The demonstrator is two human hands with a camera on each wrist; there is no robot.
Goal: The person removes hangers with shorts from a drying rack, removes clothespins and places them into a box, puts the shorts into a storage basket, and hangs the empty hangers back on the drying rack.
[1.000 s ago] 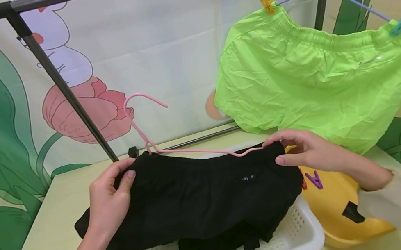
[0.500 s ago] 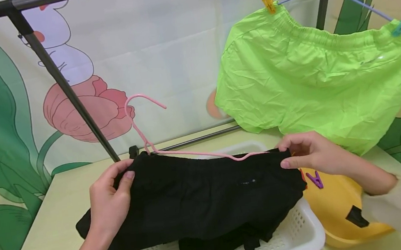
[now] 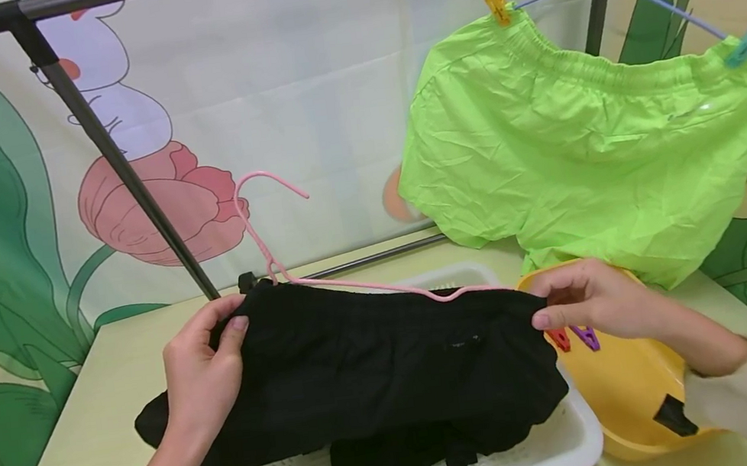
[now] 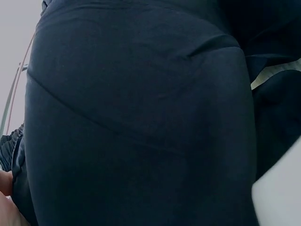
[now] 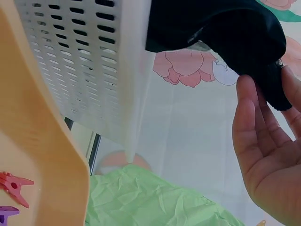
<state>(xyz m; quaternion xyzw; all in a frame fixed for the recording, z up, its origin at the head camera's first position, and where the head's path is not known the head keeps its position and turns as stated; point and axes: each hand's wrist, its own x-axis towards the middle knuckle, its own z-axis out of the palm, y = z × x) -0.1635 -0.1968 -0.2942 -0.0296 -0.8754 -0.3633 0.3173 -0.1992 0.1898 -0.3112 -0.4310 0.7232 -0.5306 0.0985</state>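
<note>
Black shorts (image 3: 362,373) are stretched between my two hands, over a white basket. A pink hanger (image 3: 366,288) lies along their waistband, its hook rising at the left. My left hand (image 3: 203,368) pinches the left end of the waistband between thumb and fingers. At the opposite end, my right hand (image 3: 596,304) pinches the waistband corner beside the hanger's tip. The right wrist view shows the right thumb and fingers on either side of the black cloth (image 5: 270,89). Cloth fills most of the left wrist view, with only part of the left hand (image 4: 8,207) showing at its edge.
Below the shorts stands the white perforated basket (image 3: 579,432). A yellow basin (image 3: 630,396) at its right holds a red clothespin (image 3: 559,340) and a purple clothespin (image 3: 587,338). Green shorts (image 3: 584,140) hang from a blue hanger (image 3: 662,4). A dark rack (image 3: 124,169) stands behind.
My right hand has moved right and slightly down, taking the waistband's right end with it and drawing it straighter along the hanger. My left hand has stayed almost in place.
</note>
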